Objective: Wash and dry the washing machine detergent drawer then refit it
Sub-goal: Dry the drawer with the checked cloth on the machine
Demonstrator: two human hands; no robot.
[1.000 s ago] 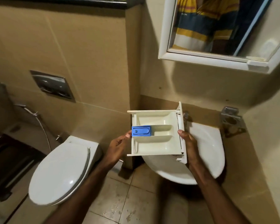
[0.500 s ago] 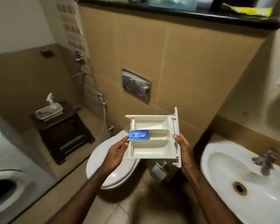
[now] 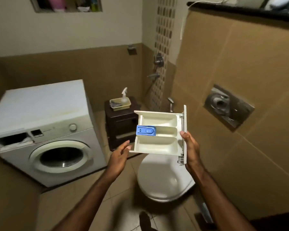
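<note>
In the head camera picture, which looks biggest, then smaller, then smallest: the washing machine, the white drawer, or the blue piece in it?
1. Washing machine, biggest.
2. Detergent drawer; it is nearer the camera, so it looks large for its size.
3. Blue piece, smallest; it sits inside the drawer.

A closed white toilet (image 3: 163, 179) stands on the tiled floor below a metal flush plate (image 3: 228, 107) on the tan wall. On a dark wooden stool (image 3: 120, 124) sits a yellow-green tray (image 3: 121, 105) holding a clear spray bottle (image 3: 124, 97). A chrome tap (image 3: 153, 75) juts from the patterned wall strip.
</note>
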